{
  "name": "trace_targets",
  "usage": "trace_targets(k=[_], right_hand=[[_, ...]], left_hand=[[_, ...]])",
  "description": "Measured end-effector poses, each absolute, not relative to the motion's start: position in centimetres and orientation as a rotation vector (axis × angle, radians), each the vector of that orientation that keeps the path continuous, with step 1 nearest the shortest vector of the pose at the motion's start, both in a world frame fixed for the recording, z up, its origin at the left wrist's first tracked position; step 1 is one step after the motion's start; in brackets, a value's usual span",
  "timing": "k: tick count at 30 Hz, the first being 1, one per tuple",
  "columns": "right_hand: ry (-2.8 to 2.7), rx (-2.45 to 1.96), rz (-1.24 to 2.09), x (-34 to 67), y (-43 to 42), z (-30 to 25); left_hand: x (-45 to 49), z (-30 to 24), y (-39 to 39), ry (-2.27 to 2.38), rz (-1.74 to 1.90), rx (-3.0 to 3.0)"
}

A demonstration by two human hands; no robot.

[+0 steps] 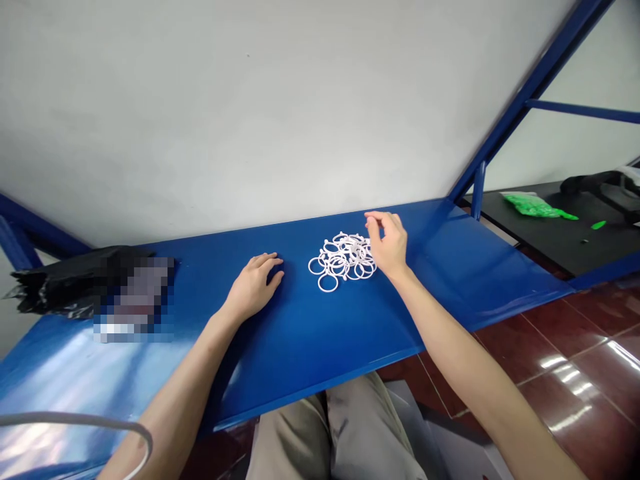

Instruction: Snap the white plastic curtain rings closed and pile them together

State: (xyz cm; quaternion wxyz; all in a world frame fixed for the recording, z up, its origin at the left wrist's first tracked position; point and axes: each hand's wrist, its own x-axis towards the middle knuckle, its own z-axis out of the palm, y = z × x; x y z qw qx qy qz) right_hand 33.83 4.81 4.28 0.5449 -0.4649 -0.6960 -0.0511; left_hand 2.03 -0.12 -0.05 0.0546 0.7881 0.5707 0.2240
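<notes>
A loose pile of thin white plastic rings, each with a small knob, lies on the blue table. My left hand rests palm down on the tabletop, to the left of the pile and apart from it. Its fingers are loosely spread and nothing shows in them. At the pile's upper right edge is my right hand, with curled fingers and the thumb tip close to the index fingertip in a pinch. Anything between those tips is too small to make out.
Black plastic bags and a blurred-out flat object lie at the left. A grey cable crosses the lower left. Blue frame bars stand at both sides. On a black table at the right sits a bag of green pieces.
</notes>
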Motion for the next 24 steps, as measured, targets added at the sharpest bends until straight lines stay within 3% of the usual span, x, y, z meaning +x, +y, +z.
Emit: trace_targets(k=[17, 24], right_hand=[[-2.516, -0.877, 0.32, 31.3, 0.6, 5.9], [-2.64, -0.745, 0.409, 30.2, -0.2, 5.6]], left_hand=[[2.7, 0.5, -1.1, 1.706, 0.679, 2.46], [5.4, 0.6, -2.5, 1.467, 0.708, 2.588]])
